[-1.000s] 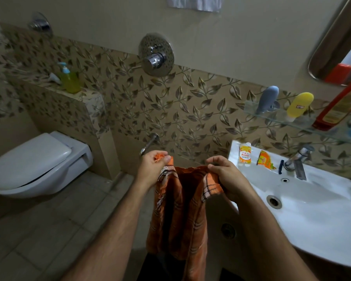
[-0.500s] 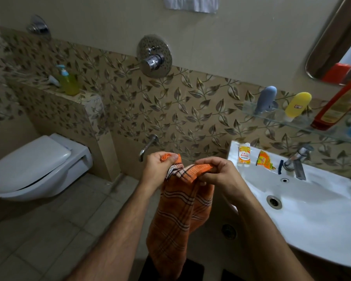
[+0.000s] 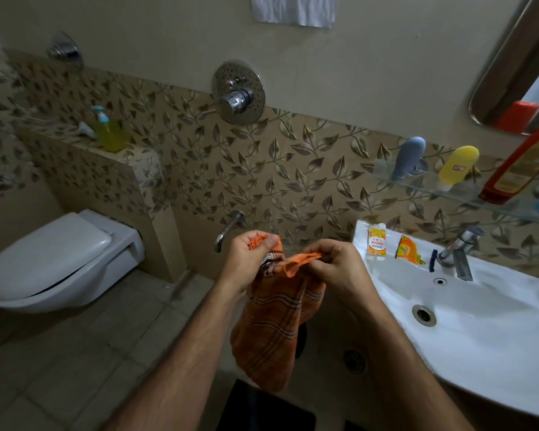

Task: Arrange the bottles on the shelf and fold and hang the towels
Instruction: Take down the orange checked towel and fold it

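While both hands work, towel: orange checked towel (image 3: 271,325) hangs bunched in mid-air, between toilet (image 3: 59,262) and sink (image 3: 479,337).
Left hand (image 3: 246,259): fingers curled tight on one top corner.
Right hand (image 3: 333,269): fingers pinching the other top edge, close beside.
Shelf: glass shelf (image 3: 467,194) carries a grey bottle (image 3: 408,157), yellow bottle (image 3: 458,166), red bottle (image 3: 523,166).

toilet (image 3: 59,259) left, sink (image 3: 479,337) right, shelf (image 3: 467,194) above
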### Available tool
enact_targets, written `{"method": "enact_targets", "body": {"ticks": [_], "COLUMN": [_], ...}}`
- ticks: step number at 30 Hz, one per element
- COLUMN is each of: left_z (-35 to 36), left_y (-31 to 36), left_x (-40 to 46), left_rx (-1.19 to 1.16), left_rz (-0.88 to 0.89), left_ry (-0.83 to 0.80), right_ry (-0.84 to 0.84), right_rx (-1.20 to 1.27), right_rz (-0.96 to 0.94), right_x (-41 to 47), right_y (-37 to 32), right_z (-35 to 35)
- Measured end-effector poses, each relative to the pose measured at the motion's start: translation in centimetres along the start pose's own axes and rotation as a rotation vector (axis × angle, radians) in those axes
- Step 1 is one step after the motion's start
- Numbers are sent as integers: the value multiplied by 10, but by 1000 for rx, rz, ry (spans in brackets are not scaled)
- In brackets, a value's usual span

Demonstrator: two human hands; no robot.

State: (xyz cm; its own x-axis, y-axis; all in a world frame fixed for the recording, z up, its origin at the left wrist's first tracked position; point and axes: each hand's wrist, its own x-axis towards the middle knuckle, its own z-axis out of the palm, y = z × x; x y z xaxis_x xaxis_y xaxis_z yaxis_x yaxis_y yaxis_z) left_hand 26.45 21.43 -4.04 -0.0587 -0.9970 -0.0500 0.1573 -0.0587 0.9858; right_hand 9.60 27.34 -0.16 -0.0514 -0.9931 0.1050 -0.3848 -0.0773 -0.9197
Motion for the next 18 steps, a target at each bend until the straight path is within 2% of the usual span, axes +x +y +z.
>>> {"method": "enact_targets", "body": {"ticks": [3,7,9,12,18], "left_z": [0,5,7,9,12], "left_y": [0,2,1,2,4], "left_x": [0,-6,-7,-12,-19], "left_rx": [52,67,20,-112,-176], "left_rz": [55,60,6,-108,-195], "left_ry": [-24,-74,-80,-114,-188], "right_ry": [-61,-81,-92,-159,-37], "right_rx": [-133,-559,-507,-219,-182], "right_rz": [-33,-161,-190,-76,-101], "right_x": [2,9,10,5,4], "right_y": [-1,0,-1,-2,9], "right_z": [-4,-10,-9,-6,9]}}
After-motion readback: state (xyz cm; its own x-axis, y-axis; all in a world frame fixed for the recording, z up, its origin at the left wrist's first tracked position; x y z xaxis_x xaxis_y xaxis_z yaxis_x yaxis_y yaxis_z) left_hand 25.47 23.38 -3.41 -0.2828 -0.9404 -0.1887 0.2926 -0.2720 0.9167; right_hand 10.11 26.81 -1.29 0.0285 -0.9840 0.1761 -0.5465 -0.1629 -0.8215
